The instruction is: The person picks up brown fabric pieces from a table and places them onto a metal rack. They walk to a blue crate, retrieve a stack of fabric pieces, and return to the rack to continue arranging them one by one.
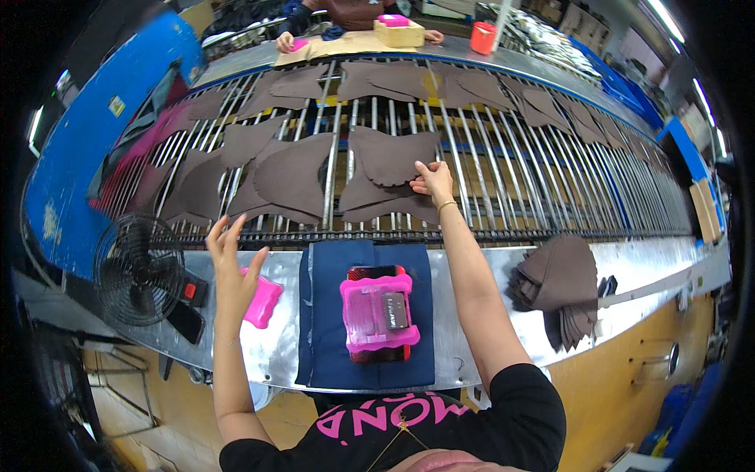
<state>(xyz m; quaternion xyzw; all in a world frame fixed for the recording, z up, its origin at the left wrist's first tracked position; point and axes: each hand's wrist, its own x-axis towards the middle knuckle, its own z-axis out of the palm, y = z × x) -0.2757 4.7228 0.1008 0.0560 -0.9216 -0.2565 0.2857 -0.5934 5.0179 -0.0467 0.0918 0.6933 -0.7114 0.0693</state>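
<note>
My right hand (432, 181) reaches out over the metal-bar conveyor, its fingers closed at the right edge of a dark brown cut fabric piece (389, 149). This piece overlaps other brown pieces (362, 197) below it. My left hand (232, 256) is raised above the metal table's far edge, fingers spread and holding nothing. Close beside it lies a pink scalloped plastic piece (264, 302). Between my forearms, a clear pink plastic tray (362, 315) with a small dark block (395, 311) in it rests over a red and black object, on a navy cloth (321, 354).
A small black fan (140, 269) and a phone (185, 322) are at the table's left. Stacked brown pieces (558, 275) hang over its front right edge. More brown pieces (291, 173) cover the conveyor (480, 149). Across it, another person's hands rest near a box (399, 35).
</note>
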